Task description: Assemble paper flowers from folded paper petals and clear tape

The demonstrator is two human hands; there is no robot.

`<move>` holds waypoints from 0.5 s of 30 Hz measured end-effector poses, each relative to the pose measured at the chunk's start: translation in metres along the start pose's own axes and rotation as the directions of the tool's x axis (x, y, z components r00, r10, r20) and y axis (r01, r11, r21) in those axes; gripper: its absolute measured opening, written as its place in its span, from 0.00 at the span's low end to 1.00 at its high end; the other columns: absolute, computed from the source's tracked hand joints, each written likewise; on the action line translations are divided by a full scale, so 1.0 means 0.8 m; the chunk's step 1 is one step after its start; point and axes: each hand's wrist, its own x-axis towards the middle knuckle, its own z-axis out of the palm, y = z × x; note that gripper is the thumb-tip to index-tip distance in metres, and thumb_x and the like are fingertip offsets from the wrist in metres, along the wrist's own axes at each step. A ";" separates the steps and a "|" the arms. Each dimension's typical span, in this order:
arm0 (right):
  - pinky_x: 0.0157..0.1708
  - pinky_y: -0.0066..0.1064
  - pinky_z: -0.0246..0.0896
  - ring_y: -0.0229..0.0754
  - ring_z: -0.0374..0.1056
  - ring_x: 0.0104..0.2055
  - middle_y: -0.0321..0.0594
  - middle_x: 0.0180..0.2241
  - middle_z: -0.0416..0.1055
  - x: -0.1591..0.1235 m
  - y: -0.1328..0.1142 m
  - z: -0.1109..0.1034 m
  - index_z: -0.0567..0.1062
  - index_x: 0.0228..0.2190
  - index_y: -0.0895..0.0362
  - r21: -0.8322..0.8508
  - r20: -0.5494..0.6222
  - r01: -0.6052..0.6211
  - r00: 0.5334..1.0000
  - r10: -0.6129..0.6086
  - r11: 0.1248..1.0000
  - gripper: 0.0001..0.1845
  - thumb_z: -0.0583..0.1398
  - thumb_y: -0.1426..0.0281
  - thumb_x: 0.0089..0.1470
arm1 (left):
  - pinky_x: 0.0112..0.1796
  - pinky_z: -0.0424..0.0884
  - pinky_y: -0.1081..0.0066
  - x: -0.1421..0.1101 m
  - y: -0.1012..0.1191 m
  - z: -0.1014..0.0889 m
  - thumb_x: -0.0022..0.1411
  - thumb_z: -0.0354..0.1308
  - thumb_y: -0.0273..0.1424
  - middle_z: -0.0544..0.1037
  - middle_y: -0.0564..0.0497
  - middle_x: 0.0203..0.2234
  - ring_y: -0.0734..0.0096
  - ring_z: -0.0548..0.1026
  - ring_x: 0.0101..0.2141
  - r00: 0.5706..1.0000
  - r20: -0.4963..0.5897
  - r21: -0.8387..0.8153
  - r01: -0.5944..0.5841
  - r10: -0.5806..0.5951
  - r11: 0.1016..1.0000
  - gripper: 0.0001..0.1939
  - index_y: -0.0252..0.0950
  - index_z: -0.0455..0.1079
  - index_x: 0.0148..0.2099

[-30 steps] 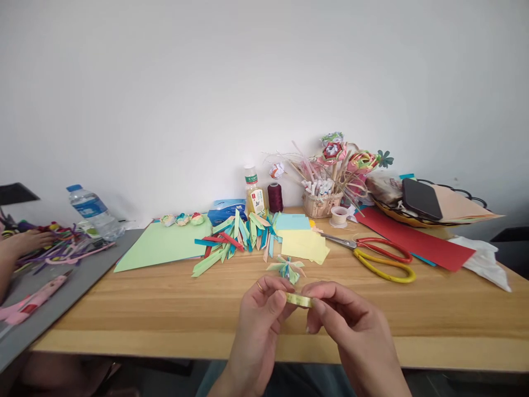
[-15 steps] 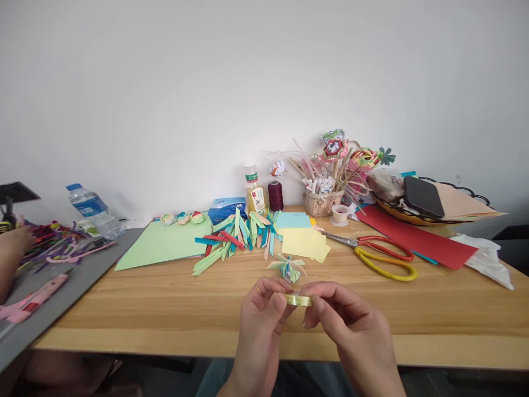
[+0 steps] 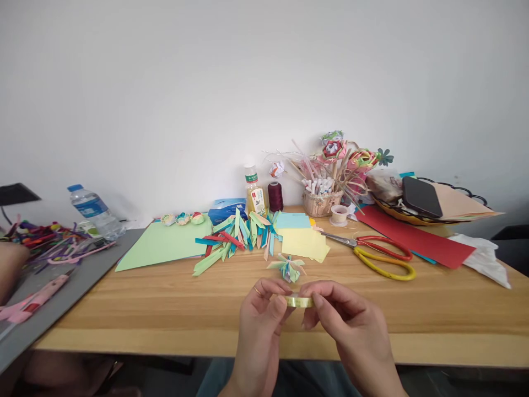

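Observation:
Both of my hands are raised over the near edge of the wooden table (image 3: 173,309). My left hand (image 3: 261,320) and my right hand (image 3: 349,325) pinch a small yellow-green strip of folded paper (image 3: 299,301) between their fingertips. A ring shows on a left finger. Just beyond the hands a small folded paper star (image 3: 288,267) lies on the wood.
A heap of coloured paper strips (image 3: 235,234), green sheet (image 3: 163,245), yellow squares (image 3: 305,243), scissors (image 3: 378,255), red card (image 3: 415,240), a basket of sticks and paper flowers (image 3: 326,190), bottles and thread spool stand behind. Another person's arm (image 3: 10,264) rests at the left by pipe cleaners.
My hands have stayed in place, fingers shifting slightly on the strip. The other person's hand at the left has drawn back toward the frame edge.

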 end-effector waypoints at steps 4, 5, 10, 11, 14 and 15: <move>0.21 0.26 0.62 0.35 0.64 0.17 0.33 0.14 0.67 0.001 0.003 -0.002 0.77 0.21 0.57 0.040 0.017 -0.025 1.000 0.024 0.999 0.09 0.64 0.64 0.43 | 0.34 0.68 0.78 -0.001 0.001 0.004 0.47 0.67 0.35 0.72 0.54 0.28 0.77 0.71 0.31 1.000 -0.003 -0.023 0.002 -0.002 1.000 0.12 0.34 0.69 0.27; 0.21 0.26 0.63 0.35 0.64 0.17 0.33 0.14 0.68 0.000 0.002 -0.002 0.78 0.23 0.57 0.062 0.034 -0.031 0.999 0.029 0.998 0.09 0.64 0.63 0.43 | 0.34 0.69 0.78 -0.001 0.002 0.005 0.49 0.66 0.35 0.72 0.54 0.27 0.77 0.71 0.31 1.000 0.014 -0.038 0.012 -0.011 0.999 0.12 0.34 0.68 0.27; 0.17 0.24 0.59 0.32 0.60 0.15 0.29 0.14 0.64 0.004 0.001 -0.011 0.79 0.34 0.54 0.051 0.142 -0.044 0.989 0.037 0.998 0.14 0.67 0.65 0.41 | 0.30 0.69 0.75 -0.001 0.002 0.011 0.56 0.59 0.40 0.75 0.51 0.26 0.74 0.73 0.27 0.998 0.049 -0.074 0.051 -0.047 0.996 0.13 0.34 0.68 0.30; 0.16 0.24 0.58 0.32 0.59 0.15 0.29 0.13 0.62 0.006 0.001 -0.013 0.79 0.33 0.54 0.006 0.152 -0.019 0.988 0.018 1.000 0.13 0.67 0.65 0.41 | 0.29 0.69 0.75 -0.001 0.002 0.011 0.55 0.59 0.40 0.75 0.51 0.26 0.73 0.73 0.27 0.997 0.037 -0.076 0.068 -0.065 0.995 0.13 0.34 0.68 0.31; 0.14 0.24 0.57 0.32 0.57 0.15 0.33 0.17 0.66 0.011 0.004 -0.022 0.80 0.29 0.54 -0.106 0.166 0.111 0.982 -0.093 0.988 0.09 0.66 0.63 0.44 | 0.31 0.69 0.72 -0.001 0.008 0.011 0.54 0.60 0.38 0.76 0.50 0.28 0.69 0.74 0.31 0.993 0.033 -0.047 0.117 -0.115 0.992 0.10 0.36 0.68 0.32; 0.14 0.24 0.58 0.32 0.57 0.15 0.35 0.21 0.68 0.012 0.004 -0.024 0.80 0.28 0.54 -0.132 0.161 0.159 0.977 -0.137 0.978 0.09 0.65 0.63 0.44 | 0.34 0.70 0.70 -0.001 0.012 0.011 0.54 0.60 0.37 0.76 0.50 0.29 0.67 0.74 0.33 0.992 0.046 -0.010 0.116 -0.116 0.993 0.09 0.35 0.69 0.31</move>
